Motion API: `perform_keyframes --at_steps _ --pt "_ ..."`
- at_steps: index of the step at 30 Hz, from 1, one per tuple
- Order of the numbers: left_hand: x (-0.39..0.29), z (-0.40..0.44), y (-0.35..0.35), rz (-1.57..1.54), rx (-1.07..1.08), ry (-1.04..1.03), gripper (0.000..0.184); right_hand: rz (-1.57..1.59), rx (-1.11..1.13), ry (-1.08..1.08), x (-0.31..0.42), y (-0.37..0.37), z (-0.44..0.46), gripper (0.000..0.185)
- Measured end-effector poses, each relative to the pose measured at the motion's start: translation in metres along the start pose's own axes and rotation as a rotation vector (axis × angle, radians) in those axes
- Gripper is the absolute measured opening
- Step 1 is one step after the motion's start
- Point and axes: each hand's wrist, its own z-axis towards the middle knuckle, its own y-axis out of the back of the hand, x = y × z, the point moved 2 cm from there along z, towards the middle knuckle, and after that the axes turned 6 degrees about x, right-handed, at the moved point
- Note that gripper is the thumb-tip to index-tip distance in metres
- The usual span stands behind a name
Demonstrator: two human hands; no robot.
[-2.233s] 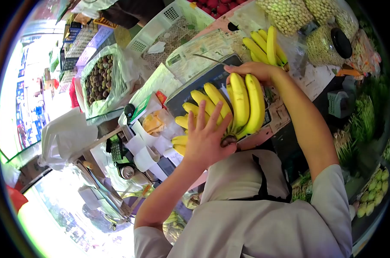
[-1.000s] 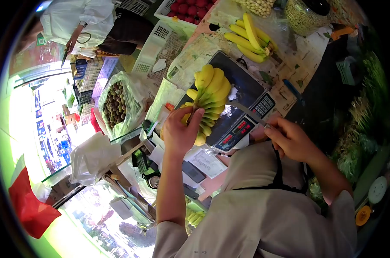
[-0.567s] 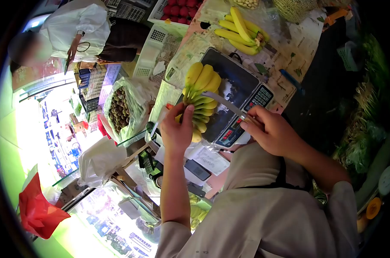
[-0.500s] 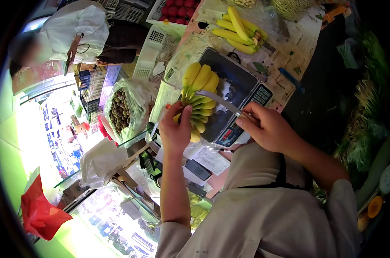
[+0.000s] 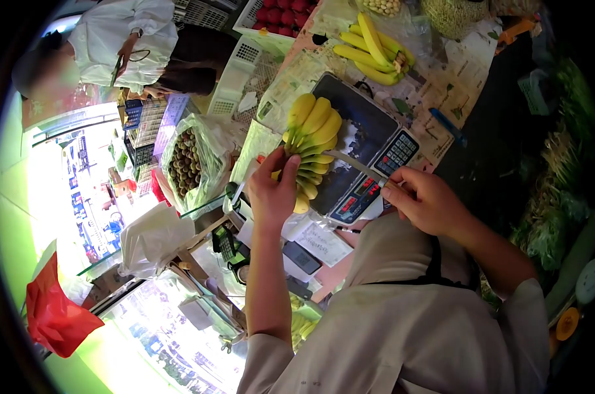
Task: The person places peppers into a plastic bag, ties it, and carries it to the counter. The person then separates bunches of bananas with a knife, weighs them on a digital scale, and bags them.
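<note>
Pinching bananas [image 5: 318,123] at stem end, fanned beyond left hand [image 5: 273,194], right hand [image 5: 427,202] clasping knife [image 5: 354,163]

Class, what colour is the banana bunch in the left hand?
The banana bunch is yellow, greener at its stems; head view shows best.

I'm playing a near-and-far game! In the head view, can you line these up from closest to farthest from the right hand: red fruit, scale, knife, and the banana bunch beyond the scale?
1. Knife: held in the right hand.
2. Scale: right by the hand, under the blade.
3. Banana bunch: beyond the scale.
4. Red fruit: farthest, up at the view's top edge.
</note>
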Motion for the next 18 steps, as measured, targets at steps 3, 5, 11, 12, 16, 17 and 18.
perform_keyframes --at_steps 3,5,11,12,16,17,18 --pt "-0.001 0.0 0.003 0.019 0.013 0.001 0.044 -0.068 0.015 0.017 0.004 -0.004 0.001 0.03" --pt "0.001 0.001 0.004 0.022 0.02 0.003 0.045 -0.05 0.04 0.047 0.004 -0.009 0.005 0.028" --pt "0.011 0.004 0.001 -0.041 0.014 -0.006 0.035 -0.021 0.068 -0.022 0.013 -0.018 0.007 0.031" --pt "0.01 0.004 0.001 -0.036 0.018 -0.017 0.036 -0.026 0.068 -0.023 0.012 -0.02 0.007 0.031" --pt "0.004 0.001 0.004 -0.026 0.015 -0.022 0.038 -0.067 0.068 -0.038 0.013 -0.025 0.006 0.031" --pt "0.004 0.001 0.003 -0.032 0.012 -0.027 0.038 -0.087 0.068 -0.051 0.014 -0.026 0.007 0.031" --pt "0.006 0.001 0.002 -0.052 0.019 -0.03 0.041 -0.093 0.064 -0.05 0.013 -0.028 0.007 0.031"
